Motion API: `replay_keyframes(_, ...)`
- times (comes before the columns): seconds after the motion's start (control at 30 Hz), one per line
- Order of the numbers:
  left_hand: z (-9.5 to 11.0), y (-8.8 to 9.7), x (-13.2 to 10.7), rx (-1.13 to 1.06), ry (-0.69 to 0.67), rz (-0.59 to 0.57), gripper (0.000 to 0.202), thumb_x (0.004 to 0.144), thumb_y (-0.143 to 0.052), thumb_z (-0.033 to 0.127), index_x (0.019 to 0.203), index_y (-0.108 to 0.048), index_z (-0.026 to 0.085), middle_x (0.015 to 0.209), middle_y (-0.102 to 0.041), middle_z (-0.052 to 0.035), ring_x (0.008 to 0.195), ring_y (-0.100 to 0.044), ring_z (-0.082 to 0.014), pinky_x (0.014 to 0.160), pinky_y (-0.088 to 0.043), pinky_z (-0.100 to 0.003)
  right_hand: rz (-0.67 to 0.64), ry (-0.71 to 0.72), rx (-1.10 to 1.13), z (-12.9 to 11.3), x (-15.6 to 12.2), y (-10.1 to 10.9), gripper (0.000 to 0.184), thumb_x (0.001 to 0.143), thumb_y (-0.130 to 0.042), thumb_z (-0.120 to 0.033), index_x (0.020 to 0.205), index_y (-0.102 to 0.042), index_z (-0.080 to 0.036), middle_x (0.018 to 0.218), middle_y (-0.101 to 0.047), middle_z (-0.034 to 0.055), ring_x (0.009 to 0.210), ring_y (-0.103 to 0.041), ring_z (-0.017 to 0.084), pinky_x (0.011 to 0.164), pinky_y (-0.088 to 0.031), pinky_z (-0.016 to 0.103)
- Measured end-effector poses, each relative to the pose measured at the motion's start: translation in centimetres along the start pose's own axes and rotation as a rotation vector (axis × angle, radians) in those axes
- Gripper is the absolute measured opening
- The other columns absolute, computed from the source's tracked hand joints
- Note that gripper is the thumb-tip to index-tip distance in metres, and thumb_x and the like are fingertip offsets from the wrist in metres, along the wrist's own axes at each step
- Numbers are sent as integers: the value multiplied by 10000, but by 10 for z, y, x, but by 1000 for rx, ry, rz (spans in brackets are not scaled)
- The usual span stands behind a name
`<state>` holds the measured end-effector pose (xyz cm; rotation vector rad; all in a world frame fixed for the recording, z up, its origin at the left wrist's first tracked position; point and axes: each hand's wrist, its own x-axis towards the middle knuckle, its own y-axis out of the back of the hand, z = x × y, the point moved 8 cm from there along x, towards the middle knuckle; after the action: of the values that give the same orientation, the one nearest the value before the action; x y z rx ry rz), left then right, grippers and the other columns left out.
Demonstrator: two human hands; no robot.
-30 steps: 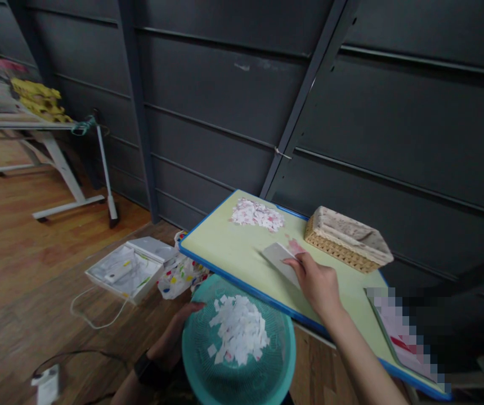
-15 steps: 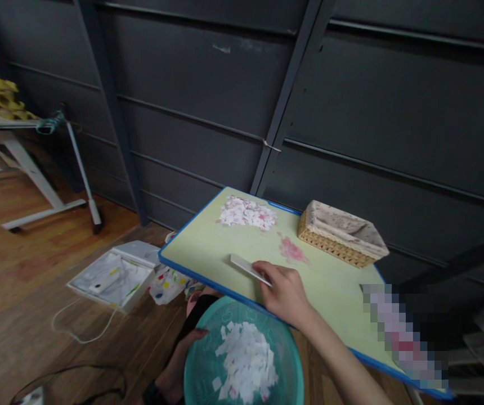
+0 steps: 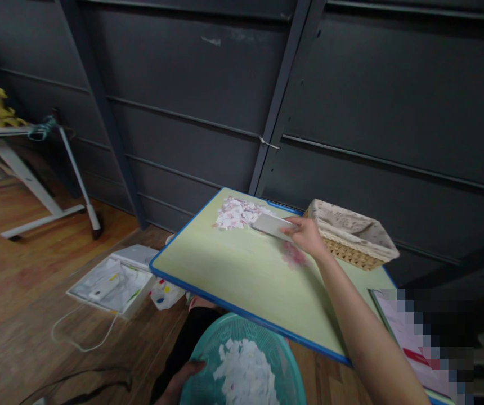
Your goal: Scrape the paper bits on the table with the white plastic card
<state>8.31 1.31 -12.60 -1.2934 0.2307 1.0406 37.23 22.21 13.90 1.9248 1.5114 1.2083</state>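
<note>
My right hand [image 3: 304, 233] is closed on one end of a flat, pale rectangular board [image 3: 272, 225]. The board's far end is at the right edge of a pile of white paper scraps [image 3: 240, 212] on the table. Below the table's near edge, my left hand [image 3: 183, 378] grips the left side of a green plastic basket [image 3: 290, 365], thumb over the rim and other fingers hidden. More white paper scraps [image 3: 248, 374] lie inside this basket. A reddish patch [image 3: 295, 254] marks the tabletop near my right wrist.
The yellow-green table [image 3: 208, 264] has a blue edge. On it are a cloth-lined wicker basket [image 3: 358, 256] and a partly blurred clipboard [image 3: 389, 320]. An open white box [image 3: 134, 295] with a cord sits on the floor at left. A dark panelled wall [image 3: 191, 67] stands behind.
My right hand has moved away from me across the table, carrying the board from the near edge to the scrap pile. My left hand stays on the green basket.
</note>
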Motion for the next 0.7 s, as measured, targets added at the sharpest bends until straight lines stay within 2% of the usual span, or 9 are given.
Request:
replay_keyframes(0.1,-4,7,4,-33,23,30,637,619,-694,422,1186,-589,152,891,-775,-105,1010,-649,-365,859,-492,-424,4,-38,-40,7,-4,-8,272,747,-578,-259,952,-721,-151,865,-725,60,764,-651,208,683,-463,272)
replay_keyframes(0.3,-10,18,7,-27,69,84,717,596,-720,423,1209,-568,85,893,-771,-130,965,-664,-371,849,-485,-467,-20,-46,-170,2,-6,-13,273,746,-554,-231,949,-723,-160,821,-721,52,732,-642,198,642,-440,255)
replay_keyframes(0.5,-13,11,12,-71,97,-35,615,627,-712,392,1136,-591,70,876,-774,-136,945,-680,-351,846,-486,-455,-75,-3,-89,-3,-10,-9,253,744,-547,-245,873,-727,-124,694,-688,29,643,-611,178,580,-418,237)
replay_keyframes(0.6,-8,7,13,-47,46,-70,547,636,-711,369,1086,-615,74,875,-775,-127,889,-697,-332,837,-488,-434,-26,-6,-33,1,-11,1,255,743,-550,-254,866,-723,-114,724,-696,41,643,-607,177,578,-419,238)
replay_keyframes(0.7,-7,5,14,-6,28,-57,515,650,-701,368,1066,-628,73,828,-777,-121,804,-710,-315,812,-494,-420,7,-8,-83,7,-9,10,251,724,-568,-230,883,-722,-112,784,-711,63,690,-618,185,622,-425,248)
